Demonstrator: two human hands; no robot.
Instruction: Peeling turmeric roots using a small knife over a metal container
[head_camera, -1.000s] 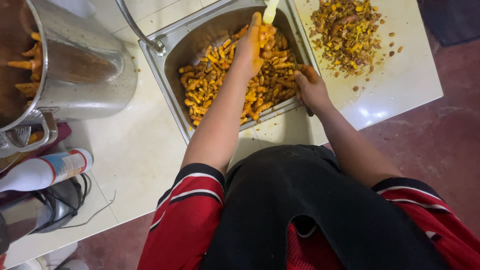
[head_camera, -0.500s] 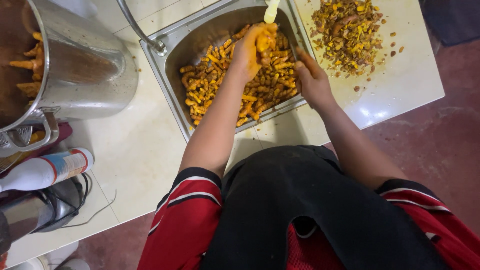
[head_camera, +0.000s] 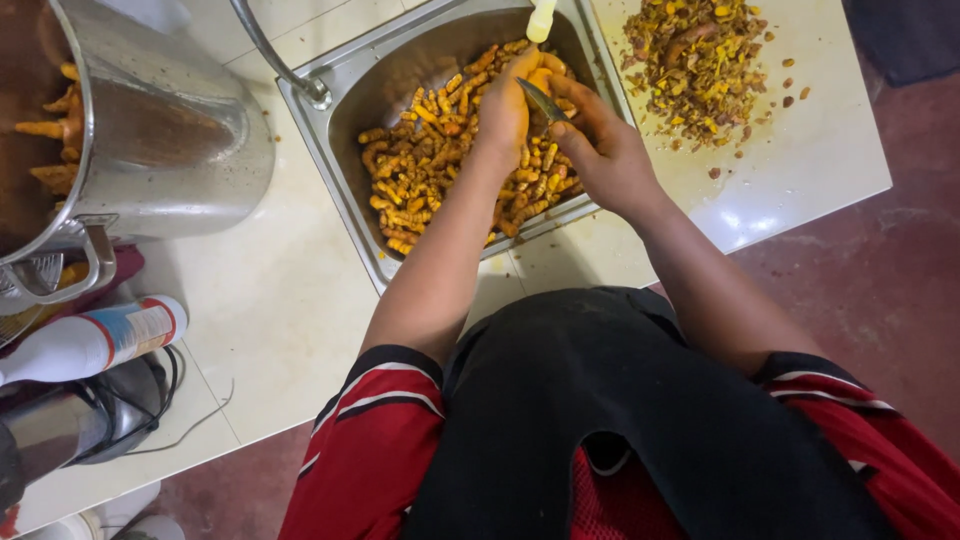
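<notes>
Hazard: your left hand (head_camera: 508, 112) grips an orange turmeric root (head_camera: 540, 78), right hand (head_camera: 600, 150) a small steel knife (head_camera: 545, 100); wet fingers risk slipping.

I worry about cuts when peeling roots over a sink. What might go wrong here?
1. The right hand works a small knife close against the left hand, which grips an orange root; a slip could nick the fingers.
2. The pile of peelings spreads loosely over the white counter, with stray bits near its edge; some may fall or stain.
</notes>
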